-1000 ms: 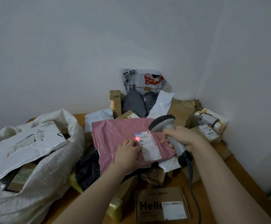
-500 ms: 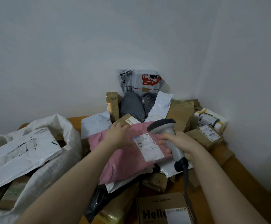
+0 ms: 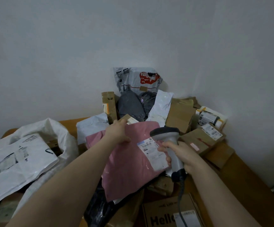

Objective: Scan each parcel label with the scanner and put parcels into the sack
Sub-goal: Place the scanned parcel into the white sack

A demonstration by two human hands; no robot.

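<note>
Head view: our left hand grips the far edge of a pink parcel, thumb on top and fingers curled over the rim. Our right hand is wrapped round the grey handle of the scanner, whose head sits just above the white label on the parcel's right side. No beam shows. The parcel lies tilted on a heap of boxes and mailers piled toward the far right corner of the bench. The sack gapes open at the bench's left edge, a white mailer on top. We judge the pink parcel light, soft and slick. It will likely sag and slide, so an edge pinch clear of the label suits it best.
</note>
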